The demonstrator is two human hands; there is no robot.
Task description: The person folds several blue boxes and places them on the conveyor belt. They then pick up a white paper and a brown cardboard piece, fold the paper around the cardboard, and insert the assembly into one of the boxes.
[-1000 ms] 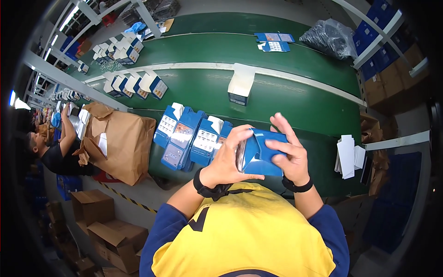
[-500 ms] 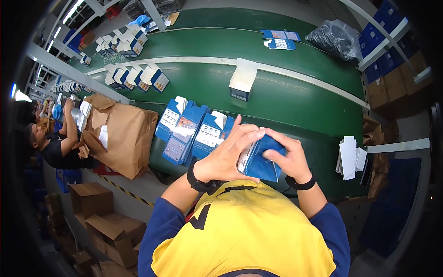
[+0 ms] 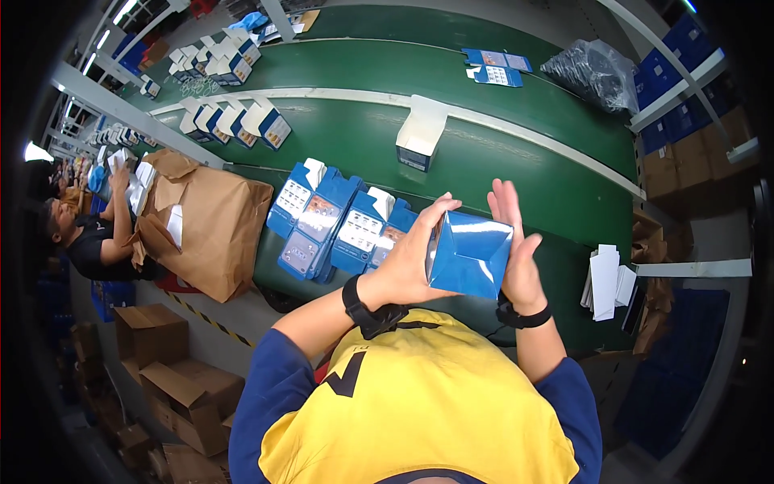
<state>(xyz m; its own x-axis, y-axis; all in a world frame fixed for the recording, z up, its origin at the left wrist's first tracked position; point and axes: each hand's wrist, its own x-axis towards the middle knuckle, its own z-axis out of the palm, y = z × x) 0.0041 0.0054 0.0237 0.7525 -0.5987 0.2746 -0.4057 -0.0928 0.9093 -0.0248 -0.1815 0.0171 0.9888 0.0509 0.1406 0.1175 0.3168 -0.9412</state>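
A blue cardboard box (image 3: 471, 256) is held up before me, with one closed, creased end facing me. My left hand (image 3: 413, 256) grips its left side, thumb and fingers around it. Against the right side lies my right hand (image 3: 520, 262), its fingers stretched out and its thumb apart, pressing or resting flat. Just left of my left hand, two stacks of flattened blue box blanks, the nearer stack (image 3: 364, 235) and the outer stack (image 3: 314, 222), lie on the green table. An opened-up box (image 3: 417, 145) with a raised white flap stands beyond my hands.
Several formed boxes (image 3: 266, 125) stand in a row at the far left. A large brown paper bag (image 3: 222, 230) is left of the stacks, with a person (image 3: 93, 242) beyond it. White card pieces (image 3: 603, 278) lie at the right; a clear plastic bag (image 3: 592, 77) sits far right.
The box has turned so that its end is closed and faces me. My right hand has unbent from over the end and now lies straight along the right side.
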